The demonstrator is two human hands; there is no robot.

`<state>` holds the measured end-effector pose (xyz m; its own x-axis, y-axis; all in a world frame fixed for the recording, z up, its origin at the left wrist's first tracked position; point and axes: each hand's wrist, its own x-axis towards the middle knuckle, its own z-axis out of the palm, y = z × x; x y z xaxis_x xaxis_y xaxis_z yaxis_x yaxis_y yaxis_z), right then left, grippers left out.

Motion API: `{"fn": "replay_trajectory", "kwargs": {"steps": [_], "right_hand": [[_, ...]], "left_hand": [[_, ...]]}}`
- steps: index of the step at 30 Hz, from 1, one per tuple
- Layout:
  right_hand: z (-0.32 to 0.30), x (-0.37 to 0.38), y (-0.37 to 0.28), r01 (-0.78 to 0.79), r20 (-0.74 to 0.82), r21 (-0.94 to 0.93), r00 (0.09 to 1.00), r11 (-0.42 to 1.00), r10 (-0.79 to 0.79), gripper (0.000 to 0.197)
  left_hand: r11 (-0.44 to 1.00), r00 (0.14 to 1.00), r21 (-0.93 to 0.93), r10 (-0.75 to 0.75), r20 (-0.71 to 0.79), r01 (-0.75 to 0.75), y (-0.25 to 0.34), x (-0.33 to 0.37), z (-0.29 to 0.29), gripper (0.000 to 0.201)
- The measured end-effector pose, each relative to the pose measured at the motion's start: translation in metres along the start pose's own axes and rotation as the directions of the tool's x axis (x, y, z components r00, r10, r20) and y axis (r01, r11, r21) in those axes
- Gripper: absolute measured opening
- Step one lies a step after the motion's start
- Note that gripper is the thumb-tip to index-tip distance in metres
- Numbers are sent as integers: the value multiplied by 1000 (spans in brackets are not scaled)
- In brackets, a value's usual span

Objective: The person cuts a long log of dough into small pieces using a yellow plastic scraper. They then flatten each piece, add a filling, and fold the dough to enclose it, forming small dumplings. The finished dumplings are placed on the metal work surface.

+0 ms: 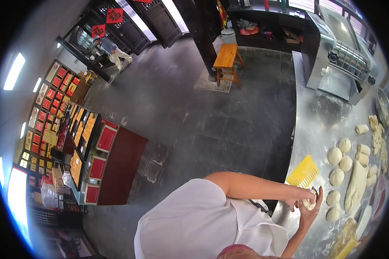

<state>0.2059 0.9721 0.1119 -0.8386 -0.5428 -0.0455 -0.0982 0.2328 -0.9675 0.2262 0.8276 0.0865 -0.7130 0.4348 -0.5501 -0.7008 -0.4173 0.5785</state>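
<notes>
Both my hands meet over the near edge of the steel worktable around a small piece of pale dough [309, 203]. My left hand [297, 197] presses its fingers into the top of the dough. Underneath and at the side, my right hand [312, 213] cups the same piece with curled fingers. Just beyond the hands lies a yellow toothed plastic scraper [302, 171]. Several round dough balls [336, 177] sit in a loose line to the right, beside a long folded slab of dough [356, 185] and short dough rolls [363, 149].
A dough-rolling machine [345, 58] stands at the table's far end, with a metal bowl [383, 105] near it. Dough scraps [377, 134] line the back. A wooden bench [227, 56], a pastry display counter [125, 168] and a walking person [112, 52] are across the floor.
</notes>
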Motion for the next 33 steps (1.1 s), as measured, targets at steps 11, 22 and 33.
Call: {"fn": "replay_trajectory", "kwargs": {"steps": [11, 22, 33], "right_hand": [[53, 26, -17, 69, -436, 87, 900, 994, -25, 34], [36, 49, -38, 87, 101, 341, 987, 936, -128, 100], [36, 24, 52, 19, -474, 188, 877, 982, 74, 24]], "left_hand": [[912, 992, -391, 124, -22, -123, 17, 0, -42, 69], [732, 884, -497, 362, -296, -466, -22, 19, -55, 59], [804, 932, -479, 251, -263, -352, -56, 45, -19, 66]]}}
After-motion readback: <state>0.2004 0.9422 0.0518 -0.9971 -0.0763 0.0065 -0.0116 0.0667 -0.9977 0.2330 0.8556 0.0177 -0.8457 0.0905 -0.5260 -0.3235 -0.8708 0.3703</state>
